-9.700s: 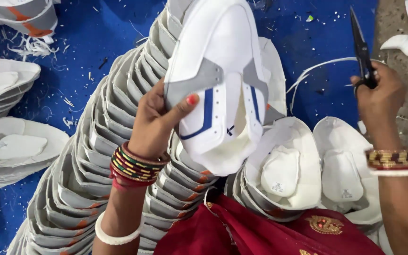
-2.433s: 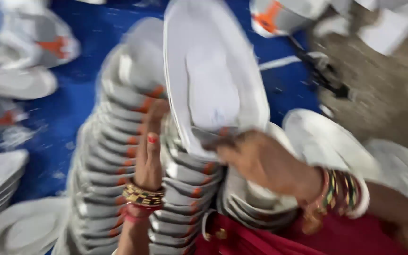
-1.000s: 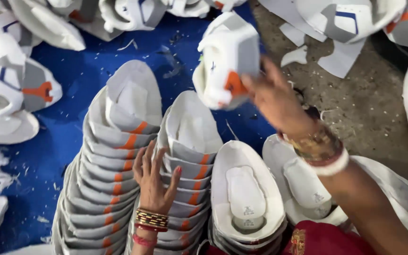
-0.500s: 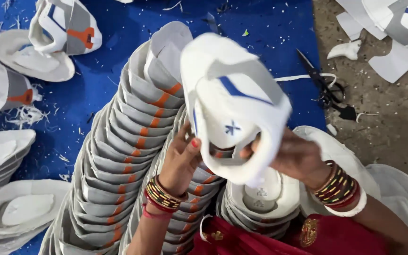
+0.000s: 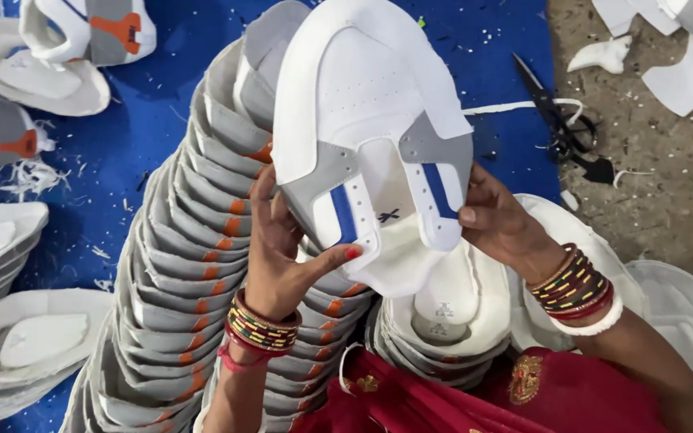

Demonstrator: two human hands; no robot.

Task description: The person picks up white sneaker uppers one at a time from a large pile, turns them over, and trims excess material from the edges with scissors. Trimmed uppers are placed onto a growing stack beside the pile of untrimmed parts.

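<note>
I hold a white shoe upper (image 5: pixel 366 104) with grey panels and blue stripes flat in front of me, toe pointing away. My left hand (image 5: pixel 278 248) grips its left rear edge, thumb across the underside. My right hand (image 5: pixel 499 220) pinches its right rear edge. Both wrists carry coloured bangles. Beneath the upper lie long overlapping rows of stacked white and grey shoe uppers (image 5: pixel 186 265) with orange tabs.
Black scissors (image 5: pixel 559 120) lie on the blue sheet (image 5: pixel 162 72) at the upper right. More stacks of white uppers (image 5: pixel 26 345) sit at left, and a stack with insole pieces (image 5: pixel 443 321) near my lap. White offcuts (image 5: pixel 687 76) lie on the bare ground.
Since the oldest frame, my right hand has put the scissors down on the sheet. It reached far for a fresh upper, and now both hands hold it spread flat.
</note>
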